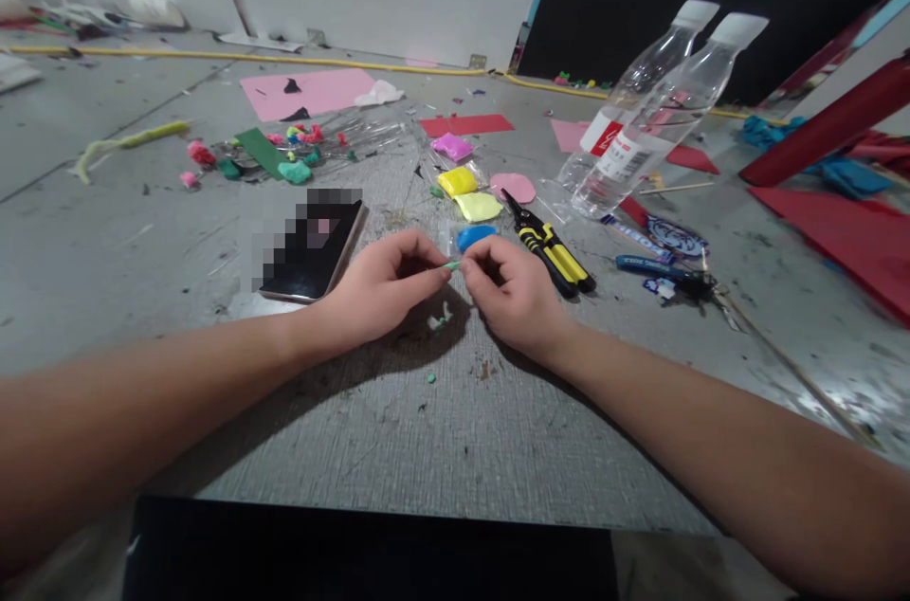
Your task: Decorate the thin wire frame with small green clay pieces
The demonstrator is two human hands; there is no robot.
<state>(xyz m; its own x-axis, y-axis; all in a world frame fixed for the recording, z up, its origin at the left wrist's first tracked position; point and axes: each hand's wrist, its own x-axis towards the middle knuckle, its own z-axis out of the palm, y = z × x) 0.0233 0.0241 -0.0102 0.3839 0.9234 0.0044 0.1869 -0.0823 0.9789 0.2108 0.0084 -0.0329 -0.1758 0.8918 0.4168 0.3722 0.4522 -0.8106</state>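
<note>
A small strip of green clay (453, 265) shows between the fingertips of both hands, just above the table. My left hand (380, 288) pinches its left end with thumb and forefinger. My right hand (518, 298) is closed at the other end, its thumb pressed against the bent forefinger. Right behind the fingers lies a blue clay pack (475, 236), with pale yellow (478, 207), yellow (456, 181) and purple (452, 146) packs farther back. Green crumbs (431, 378) lie on the table below the hands.
A phone (313, 250) lies beside my left hand. Yellow-and-black pliers (551, 250) lie beyond my right hand. Two clear bottles (640, 122) stand at the back right, near a blue cutter (650, 266). Colored clay lumps (295, 172) and pink paper (319, 92) lie at the back left.
</note>
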